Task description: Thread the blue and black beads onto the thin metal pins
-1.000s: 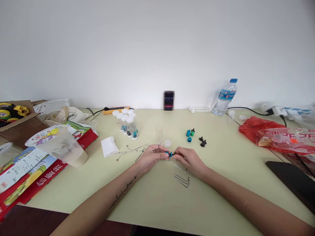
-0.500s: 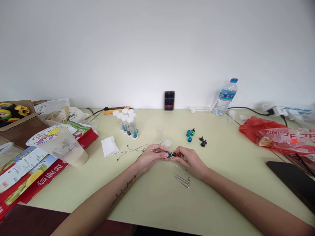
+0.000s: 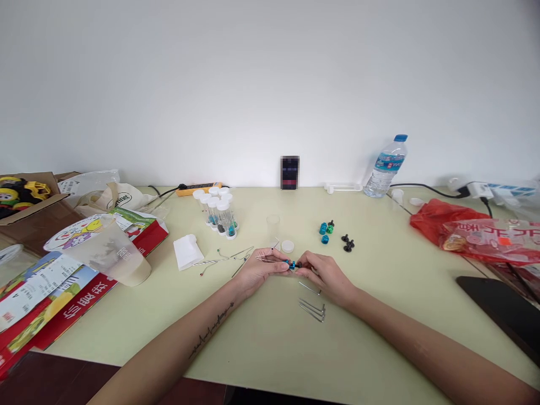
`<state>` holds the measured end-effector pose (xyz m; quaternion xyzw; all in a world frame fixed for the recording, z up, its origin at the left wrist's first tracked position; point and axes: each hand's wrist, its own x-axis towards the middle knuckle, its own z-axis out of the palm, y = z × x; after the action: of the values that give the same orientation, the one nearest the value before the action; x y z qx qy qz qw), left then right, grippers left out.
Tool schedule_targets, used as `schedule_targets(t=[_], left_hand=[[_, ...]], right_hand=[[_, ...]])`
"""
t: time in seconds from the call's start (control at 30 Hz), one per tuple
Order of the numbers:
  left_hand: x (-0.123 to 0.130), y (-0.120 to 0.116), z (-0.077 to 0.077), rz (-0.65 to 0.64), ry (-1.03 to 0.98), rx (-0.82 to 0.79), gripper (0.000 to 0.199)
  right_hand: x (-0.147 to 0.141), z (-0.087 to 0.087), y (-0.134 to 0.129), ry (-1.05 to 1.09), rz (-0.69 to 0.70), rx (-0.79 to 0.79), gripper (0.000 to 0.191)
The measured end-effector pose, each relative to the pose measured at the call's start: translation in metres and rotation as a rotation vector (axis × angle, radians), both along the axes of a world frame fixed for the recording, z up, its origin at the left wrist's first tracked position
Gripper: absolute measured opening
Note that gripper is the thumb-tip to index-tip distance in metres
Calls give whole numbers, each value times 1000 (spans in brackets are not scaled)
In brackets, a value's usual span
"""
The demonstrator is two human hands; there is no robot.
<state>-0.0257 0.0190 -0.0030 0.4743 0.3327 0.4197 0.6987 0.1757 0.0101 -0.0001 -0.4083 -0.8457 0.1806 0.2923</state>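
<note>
My left hand pinches a small blue knob-like part between thumb and fingers; a thin metal rod also lies across these fingers. Facing it, my right hand has its fingertips closed on a black screw-like piece that meets the blue part. Below the right hand lie several bent metal rods. Behind my hands stand a clear tube and a white cap. Blue and green knobs sit to the right, near black screw-like pieces.
Capped clear tubes stand in a cluster at left, with a white paper and scattered rods in front. A plastic cup leans on boxes farther left. A water bottle and a red bag are right.
Hardly anything differs. Both hands keep nearly the same place and the same hold on the blue part and the black piece.
</note>
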Motion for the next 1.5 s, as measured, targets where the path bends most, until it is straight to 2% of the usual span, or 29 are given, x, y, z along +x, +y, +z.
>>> schedule_targets(t=[0.1, 0.27, 0.47, 0.6, 0.73, 0.93, 1.13, 1.37, 1.5], left_hand=[[0, 0, 0, 6, 4, -4, 27], [0, 0, -1, -10, -18, -5, 27], [-1, 1, -2, 2, -6, 5, 25], [0, 0, -2, -27, -18, 16, 23], [-1, 1, -2, 5, -4, 13, 24], [0, 0, -1, -22, -20, 13, 27], [0, 0, 1, 7, 0, 1, 29], [1, -1, -2, 11, -28, -22, 26], [1, 1, -4, 13, -19, 5, 26]], right_hand=[[-1, 0, -1, 25, -17, -3, 21], [0, 0, -1, -25, 12, 4, 29], [0, 0, 0, 12, -7, 11, 23], [0, 1, 0, -32, 34, 2, 30], [0, 0, 0, 18, -7, -17, 22], [0, 0, 0, -16, 10, -15, 28], [-1, -1, 0, 49, -31, -38, 16], [0, 0, 1, -24, 4, -17, 29], [-1, -1, 1, 28, -19, -37, 19]])
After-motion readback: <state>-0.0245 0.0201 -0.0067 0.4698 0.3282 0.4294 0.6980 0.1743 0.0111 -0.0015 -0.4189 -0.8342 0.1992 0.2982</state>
